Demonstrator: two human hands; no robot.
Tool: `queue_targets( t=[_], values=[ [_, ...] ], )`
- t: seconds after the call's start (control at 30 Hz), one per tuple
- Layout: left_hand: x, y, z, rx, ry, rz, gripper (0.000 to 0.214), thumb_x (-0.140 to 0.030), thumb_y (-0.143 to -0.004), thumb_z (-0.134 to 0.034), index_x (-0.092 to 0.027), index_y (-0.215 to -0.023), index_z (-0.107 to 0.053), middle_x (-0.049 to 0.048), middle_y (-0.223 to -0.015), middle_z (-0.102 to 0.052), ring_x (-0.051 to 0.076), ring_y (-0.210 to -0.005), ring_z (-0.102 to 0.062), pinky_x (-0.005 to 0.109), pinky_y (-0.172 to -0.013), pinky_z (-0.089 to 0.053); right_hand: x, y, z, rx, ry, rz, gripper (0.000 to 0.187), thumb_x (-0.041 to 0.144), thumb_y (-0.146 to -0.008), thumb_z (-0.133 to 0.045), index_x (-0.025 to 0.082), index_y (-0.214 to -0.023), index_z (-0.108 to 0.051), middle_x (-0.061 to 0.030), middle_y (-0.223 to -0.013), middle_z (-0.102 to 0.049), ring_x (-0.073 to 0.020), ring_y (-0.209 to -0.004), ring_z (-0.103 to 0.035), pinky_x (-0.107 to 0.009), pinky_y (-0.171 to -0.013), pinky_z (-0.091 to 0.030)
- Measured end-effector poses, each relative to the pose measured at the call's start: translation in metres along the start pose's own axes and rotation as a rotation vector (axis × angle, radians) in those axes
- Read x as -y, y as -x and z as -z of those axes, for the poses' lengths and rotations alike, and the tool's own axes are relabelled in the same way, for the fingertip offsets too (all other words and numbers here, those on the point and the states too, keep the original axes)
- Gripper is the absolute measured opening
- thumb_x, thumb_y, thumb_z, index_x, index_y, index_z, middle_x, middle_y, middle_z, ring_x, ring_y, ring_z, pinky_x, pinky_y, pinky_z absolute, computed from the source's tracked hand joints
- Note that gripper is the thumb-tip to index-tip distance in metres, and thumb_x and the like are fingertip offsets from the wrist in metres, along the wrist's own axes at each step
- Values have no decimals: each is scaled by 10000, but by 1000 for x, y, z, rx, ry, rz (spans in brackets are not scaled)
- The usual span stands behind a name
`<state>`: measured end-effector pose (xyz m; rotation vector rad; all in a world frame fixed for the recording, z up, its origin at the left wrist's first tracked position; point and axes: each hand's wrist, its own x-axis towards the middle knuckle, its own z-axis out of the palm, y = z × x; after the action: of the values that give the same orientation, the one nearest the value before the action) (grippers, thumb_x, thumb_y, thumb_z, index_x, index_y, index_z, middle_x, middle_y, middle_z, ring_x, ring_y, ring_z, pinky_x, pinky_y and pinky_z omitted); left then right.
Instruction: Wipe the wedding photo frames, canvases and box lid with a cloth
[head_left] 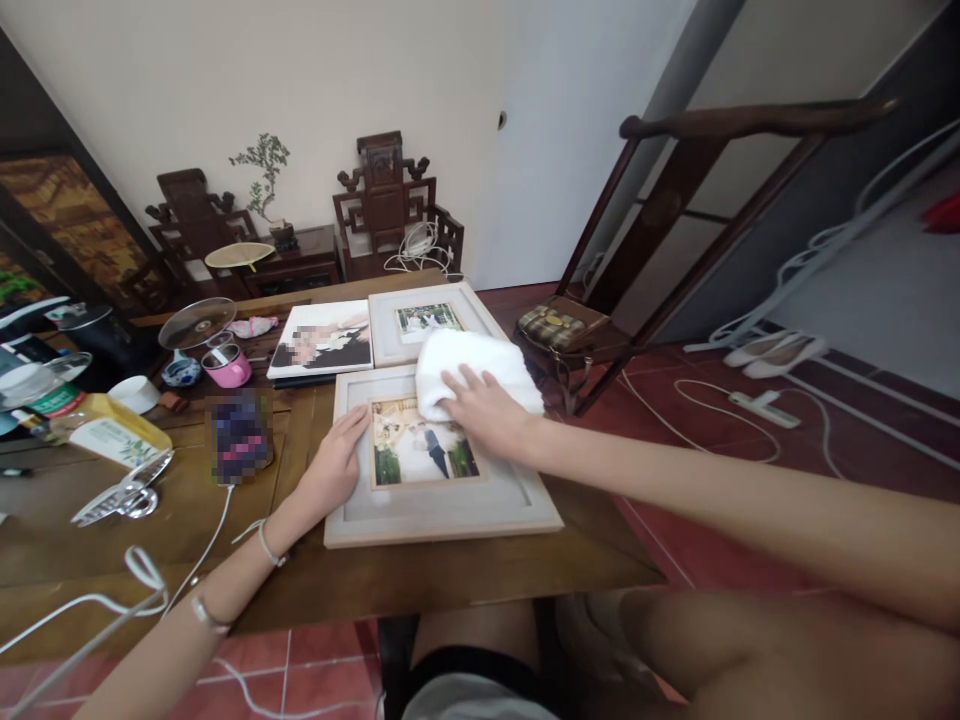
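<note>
A picture frame (pixel 442 518) with a pale wide border and a wedding photo lies face up on the wooden table. Along its left side, my left hand (pixel 341 462) rests with fingers stretched onto the border; its thumb is not clearly seen. My right hand (pixel 487 408) holds a folded white towel (pixel 469 355) down against the frame's upper right part, fingers over the cloth. The towel hides that corner and some of the photo. Just behind lies a second, similar frame (pixel 382 325), partly covered by the towel.
A photo panel (pixel 322 360) lies left of the second frame. Further left are a pink mug (pixel 227 368), a bottle of yellow liquid (pixel 120 425), a hair clip (pixel 127 492), a cabled phone-like device (pixel 240 440). A wooden chair (pixel 675 190) holding a plaid bag (pixel 559 325) stands right.
</note>
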<state>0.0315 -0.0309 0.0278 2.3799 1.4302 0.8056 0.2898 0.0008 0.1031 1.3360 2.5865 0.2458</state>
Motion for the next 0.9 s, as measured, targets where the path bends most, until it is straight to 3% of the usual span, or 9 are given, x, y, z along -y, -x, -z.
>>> queue_targets(
  t=[0.1,0.17,0.37,0.57,0.73,0.9],
  values=[
    [2,-1,-4,-13,5,6,609,-2,-789,-364,-104,-1367,-524,138,-1453,-482,247,-1377,-409,485,-1176,-284,-6,-11,-10,-25,-9,6,530,-29,-845,-418,140,-1319,-584,-201,-1531,-321,-419,-1393,-282,-579,-1046,-328],
    [3,-2,-5,-27,18,4,600,-9,-793,-370,-113,-1360,-533,133,-1447,-490,248,-1370,-420,486,-1174,-289,-3,-9,-5,12,-5,5,491,-16,-861,-410,135,-1281,-614,-203,-1523,-336,-418,-1387,-292,-584,-1036,-338],
    [-3,-2,-4,-47,56,-1,613,-4,-780,-380,-140,-1354,-546,111,-1442,-502,242,-1368,-423,487,-1178,-284,27,33,49,316,-42,116,411,-5,-789,-546,126,-1157,-675,-219,-1270,-572,-391,-1178,-525,-483,-866,-481],
    [-10,-4,-3,-41,9,24,596,-6,-779,-365,-85,-1340,-550,149,-1434,-502,247,-1363,-429,471,-1173,-296,39,79,95,575,-168,323,302,0,-802,-553,82,-1055,-696,-156,-1084,-667,-294,-991,-641,-331,-747,-461],
    [-11,-5,-1,-20,2,24,587,-13,-791,-369,-88,-1347,-543,147,-1438,-498,246,-1367,-424,464,-1177,-289,39,88,98,577,-228,323,320,-14,-780,-542,104,-1035,-696,-135,-1066,-673,-261,-964,-646,-306,-705,-450],
    [-10,-4,0,2,0,7,593,-16,-804,-370,-109,-1369,-524,139,-1454,-480,254,-1377,-408,481,-1173,-290,39,70,67,388,-191,246,415,-5,-783,-524,112,-1157,-661,-182,-1194,-630,-303,-1069,-612,-361,-837,-481]
  ],
)
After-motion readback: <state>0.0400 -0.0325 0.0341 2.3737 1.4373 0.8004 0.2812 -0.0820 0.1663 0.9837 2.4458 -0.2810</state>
